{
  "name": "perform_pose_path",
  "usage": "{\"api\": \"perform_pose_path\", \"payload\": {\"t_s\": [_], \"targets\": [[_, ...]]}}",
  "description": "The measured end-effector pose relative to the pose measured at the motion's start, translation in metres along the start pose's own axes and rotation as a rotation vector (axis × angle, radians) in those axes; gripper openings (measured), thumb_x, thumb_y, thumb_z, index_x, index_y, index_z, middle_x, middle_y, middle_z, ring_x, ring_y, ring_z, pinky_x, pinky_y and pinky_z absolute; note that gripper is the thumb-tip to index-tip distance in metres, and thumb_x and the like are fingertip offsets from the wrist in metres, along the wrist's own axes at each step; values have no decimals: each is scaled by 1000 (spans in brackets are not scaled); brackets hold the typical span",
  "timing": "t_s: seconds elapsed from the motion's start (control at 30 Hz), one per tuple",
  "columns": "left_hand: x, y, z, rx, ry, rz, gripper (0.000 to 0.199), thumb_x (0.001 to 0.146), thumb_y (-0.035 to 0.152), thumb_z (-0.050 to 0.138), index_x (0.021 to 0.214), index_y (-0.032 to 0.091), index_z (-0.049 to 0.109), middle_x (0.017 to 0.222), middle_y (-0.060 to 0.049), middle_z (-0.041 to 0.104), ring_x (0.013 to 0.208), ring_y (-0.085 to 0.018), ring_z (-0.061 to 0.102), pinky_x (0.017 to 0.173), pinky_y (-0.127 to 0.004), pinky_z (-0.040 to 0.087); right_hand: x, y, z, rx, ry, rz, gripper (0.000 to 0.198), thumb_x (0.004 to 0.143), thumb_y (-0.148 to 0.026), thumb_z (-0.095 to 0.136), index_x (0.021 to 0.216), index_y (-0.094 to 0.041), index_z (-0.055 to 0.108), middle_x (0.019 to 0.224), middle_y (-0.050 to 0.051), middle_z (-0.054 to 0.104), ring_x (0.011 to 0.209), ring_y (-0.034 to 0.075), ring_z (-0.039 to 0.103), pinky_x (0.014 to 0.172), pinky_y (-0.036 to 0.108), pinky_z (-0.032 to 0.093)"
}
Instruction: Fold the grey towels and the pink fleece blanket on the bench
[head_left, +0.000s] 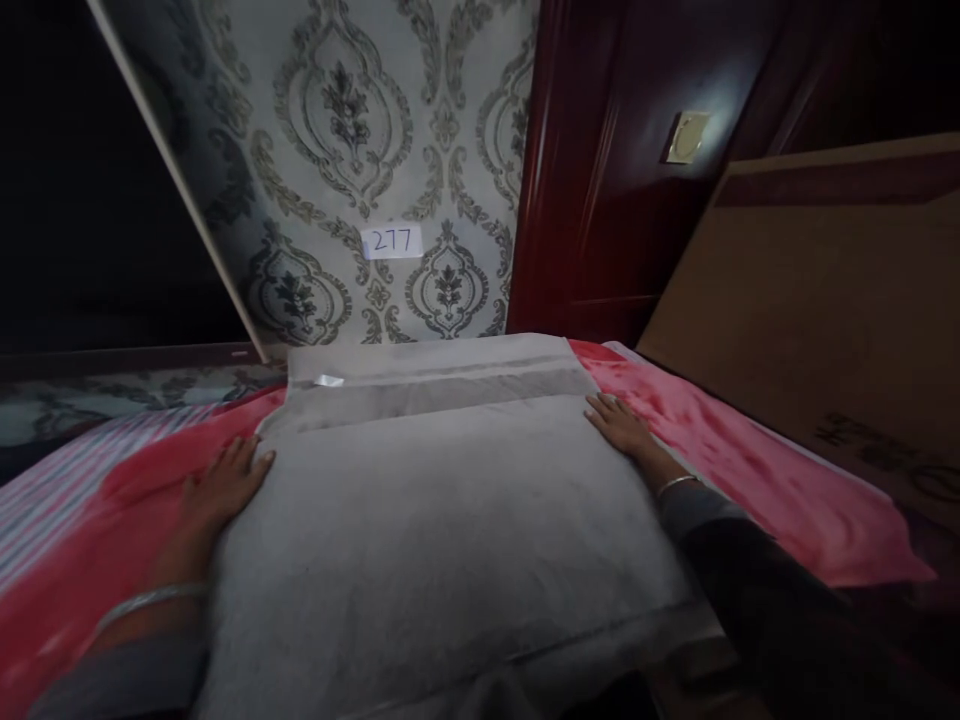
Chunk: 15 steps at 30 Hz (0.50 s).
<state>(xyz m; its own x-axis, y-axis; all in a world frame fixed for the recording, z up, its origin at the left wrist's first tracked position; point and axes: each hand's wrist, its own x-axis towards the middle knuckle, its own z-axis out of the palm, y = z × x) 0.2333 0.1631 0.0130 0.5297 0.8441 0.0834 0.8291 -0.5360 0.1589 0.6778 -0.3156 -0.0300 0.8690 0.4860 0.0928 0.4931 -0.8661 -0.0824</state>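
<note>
A large pale grey piece of fabric [450, 500] lies spread before me, with its far part folded or layered into bands; I cannot tell what kind of article it is. On its far left part is a small white tag [328, 381]. My left hand [229, 482] rests palm down at the fabric's left edge, fingers stretched out. At the right edge, near the fold line, my right hand [619, 425] lies flat with its fingers extended. Neither hand grips anything. Each wrist wears a bracelet.
Beneath the fabric is a red and pink cloth [720, 430], with a striped cloth [97, 460] at left. A patterned wall [435, 130] bearing a paper label [392, 241] stands behind. To the right are a dark red door [592, 170] and a large cardboard box [817, 300].
</note>
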Motion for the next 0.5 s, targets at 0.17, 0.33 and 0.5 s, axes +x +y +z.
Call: {"api": "perform_pose_path", "payload": {"t_s": [0.17, 0.33, 0.5], "targets": [[-1, 2, -1, -11, 40, -19, 75, 96, 55, 10, 157, 14, 28, 166, -13, 20, 153, -32, 21, 117, -65, 21, 1, 10, -13, 14, -2, 73, 54, 105, -40, 21, 155, -26, 38, 162, 7, 33, 147, 29, 32, 112, 58, 36], [-6, 10, -6, 0, 70, 9, 71, 97, 51, 14, 156, 15, 31, 164, -15, 27, 151, -32, 27, 114, -66, 26, -20, -12, -25, 21, 18, 84, 54, 105, -40, 21, 150, -23, 45, 160, 12, 35, 147, 35, 30, 108, 64, 37], [-25, 28, -16, 142, 177, 25, 67, 99, 49, 17, 149, 13, 40, 160, -19, 35, 144, -34, 34, 113, -59, 32, -90, -41, -4, 20, -26, -253, 58, 103, -52, 26, 159, -34, 26, 166, 4, 21, 150, 31, 23, 115, 59, 30]]}}
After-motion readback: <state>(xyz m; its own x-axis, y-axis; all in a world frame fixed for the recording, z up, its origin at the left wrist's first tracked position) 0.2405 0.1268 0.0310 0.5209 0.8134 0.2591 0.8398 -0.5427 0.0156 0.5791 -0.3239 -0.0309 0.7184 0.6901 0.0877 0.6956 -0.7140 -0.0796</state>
